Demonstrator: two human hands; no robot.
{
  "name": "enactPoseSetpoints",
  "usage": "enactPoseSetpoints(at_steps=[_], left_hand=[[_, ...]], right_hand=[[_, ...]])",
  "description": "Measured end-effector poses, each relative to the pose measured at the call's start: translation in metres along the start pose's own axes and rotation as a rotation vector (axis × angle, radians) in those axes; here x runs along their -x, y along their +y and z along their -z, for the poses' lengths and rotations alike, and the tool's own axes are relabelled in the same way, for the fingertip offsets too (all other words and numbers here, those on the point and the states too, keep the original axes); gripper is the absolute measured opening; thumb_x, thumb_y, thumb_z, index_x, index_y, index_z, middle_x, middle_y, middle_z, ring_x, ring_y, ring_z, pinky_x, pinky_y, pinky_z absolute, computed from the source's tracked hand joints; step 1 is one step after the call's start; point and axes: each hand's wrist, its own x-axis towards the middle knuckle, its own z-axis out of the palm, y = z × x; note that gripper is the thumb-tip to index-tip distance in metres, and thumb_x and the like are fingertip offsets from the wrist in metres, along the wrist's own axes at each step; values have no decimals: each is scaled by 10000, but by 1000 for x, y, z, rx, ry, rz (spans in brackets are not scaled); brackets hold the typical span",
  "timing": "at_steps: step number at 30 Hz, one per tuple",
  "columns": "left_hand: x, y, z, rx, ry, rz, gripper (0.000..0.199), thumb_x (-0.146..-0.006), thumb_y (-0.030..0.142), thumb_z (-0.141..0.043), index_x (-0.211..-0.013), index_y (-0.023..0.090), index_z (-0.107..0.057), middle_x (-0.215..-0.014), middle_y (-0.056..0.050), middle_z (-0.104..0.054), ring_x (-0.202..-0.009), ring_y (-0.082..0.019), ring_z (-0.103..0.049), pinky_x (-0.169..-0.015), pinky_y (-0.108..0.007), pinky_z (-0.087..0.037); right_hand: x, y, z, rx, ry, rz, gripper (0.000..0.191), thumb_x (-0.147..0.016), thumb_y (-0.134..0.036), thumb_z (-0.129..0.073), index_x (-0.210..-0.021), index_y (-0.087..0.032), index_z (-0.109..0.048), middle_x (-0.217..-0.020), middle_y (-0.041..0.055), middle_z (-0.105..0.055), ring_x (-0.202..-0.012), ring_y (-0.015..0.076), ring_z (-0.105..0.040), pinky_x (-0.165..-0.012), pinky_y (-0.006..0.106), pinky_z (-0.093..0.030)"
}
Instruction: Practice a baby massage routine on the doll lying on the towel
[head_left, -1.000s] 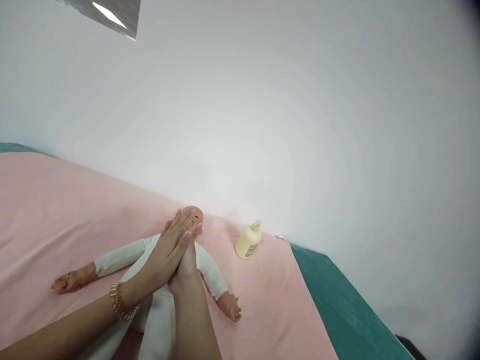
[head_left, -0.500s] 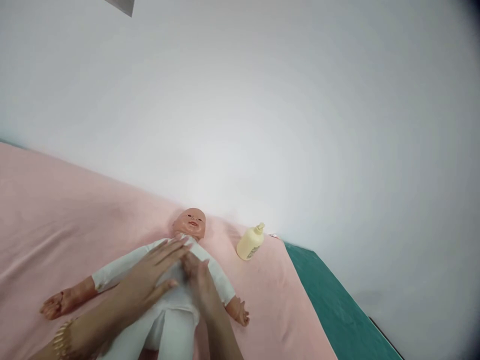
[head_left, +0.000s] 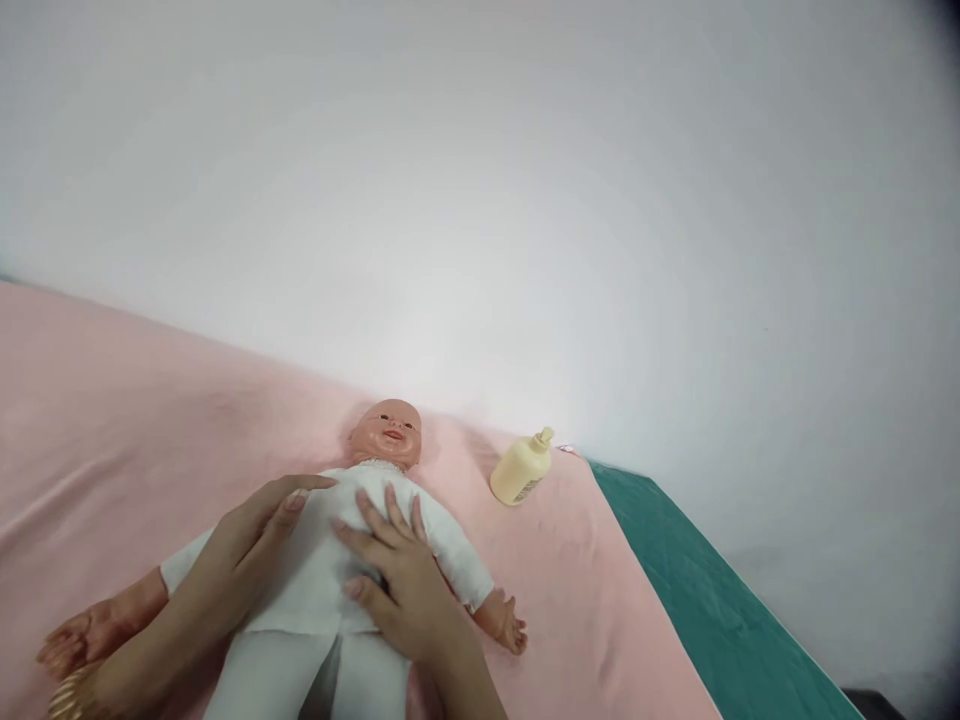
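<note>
A baby doll (head_left: 311,590) in a white top and white trousers lies on its back, its head toward the wall and its arms spread out. My right hand (head_left: 409,580) lies on the doll's chest with the fingers spread apart. Along the doll's side and shoulder, at the left of the picture, rests my left hand (head_left: 259,520), its fingers stretched out and holding nothing. A gold-coloured bracelet (head_left: 71,695) circles my left wrist.
A pale yellow pump bottle (head_left: 520,470) stands on the pink sheet (head_left: 585,560), right of the doll's head. Beyond the sheet's right edge a green surface (head_left: 697,570) shows. A white wall (head_left: 480,220) rises behind. Something dark (head_left: 870,703) sits at the lower right.
My hands, close together at the middle of the doll's chest before, are now apart: the left has moved outward to the doll's side, the right has spread its fingers. The view has shifted slightly.
</note>
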Motion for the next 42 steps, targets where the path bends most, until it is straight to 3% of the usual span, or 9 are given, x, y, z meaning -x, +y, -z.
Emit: enactPoseSetpoints(at_steps=[5,12,15,19,21,26,30,34,42], left_hand=[[3,15,-1,-53,-4,-41,495,-973,601,-409,-1072,241,-735,-1175,-57,-745,-1100,-242,-678,-994,-341,-525],[4,24,-3,-171,-126,-204,381,-976,502,-476,-1059,285,-778,-1169,-16,-755,-1226,-237,-625,-1092,-399,-484],[6,25,-2,-165,-258,-312,329,-987,433,-493,-1077,308,-783,-1205,-1,-746,-1319,-227,-566,-1144,-409,-435],[8,32,-1,-186,-581,-461,263,-985,366,-532,-1025,354,-791,-1166,32,-759,-1312,-195,-580,-1182,-380,-384],[9,34,-2,-223,-675,-492,232,-973,405,-562,-1050,393,-780,-1156,49,-760,-1307,-200,-585,-1192,-406,-371],[15,28,-14,-253,-515,-534,484,-965,639,-442,-1322,391,-655,-1307,-1,-690,-1388,-250,-502,-1235,-505,-239],[10,10,-20,-372,-434,-535,521,-1011,569,-390,-1460,340,-520,-1477,-35,-553,-1460,-242,-397,-1243,-503,-185],[-1,-8,-18,-503,-347,-512,469,-1028,433,-414,-1485,352,-485,-1537,-6,-474,-1457,-248,-398,-1209,-479,-299],[2,-20,-22,-664,-158,-432,530,-1020,474,-343,-1485,283,-510,-1504,-41,-510,-1398,-325,-477,-1105,-546,-442]], right_hand=[[-2,17,-6,100,64,-202,633,-1030,-557,-380,-1579,-258,-276,-1660,24,-166,-1555,287,-110,-1226,640,-40],[-5,19,-10,232,155,-484,516,-1079,-313,-250,-1553,-128,-341,-1604,74,-350,-1528,271,-257,-1256,591,-22],[-4,20,-10,252,168,-533,515,-1071,-269,-241,-1549,-110,-350,-1598,86,-359,-1522,274,-272,-1260,584,-44],[-4,21,-10,260,178,-522,520,-1065,-256,-240,-1543,-95,-366,-1586,107,-377,-1515,278,-290,-1259,587,-84],[-4,21,-10,268,180,-508,519,-1059,-248,-254,-1533,-82,-385,-1573,124,-396,-1509,287,-303,-1254,600,-107],[-3,21,-12,245,223,-462,514,-1050,-238,-269,-1510,-74,-430,-1553,147,-423,-1495,308,-331,-1237,630,-155],[-3,22,-14,233,242,-468,522,-1051,-248,-261,-1513,-73,-428,-1556,149,-421,-1496,314,-325,-1239,625,-145],[-3,20,-14,213,235,-477,529,-1052,-269,-266,-1525,-77,-407,-1566,146,-406,-1502,307,-315,-1249,607,-120],[-2,23,-14,178,287,-458,526,-1034,-245,-320,-1513,-51,-417,-1544,162,-440,-1479,319,-368,-1233,625,-172]])
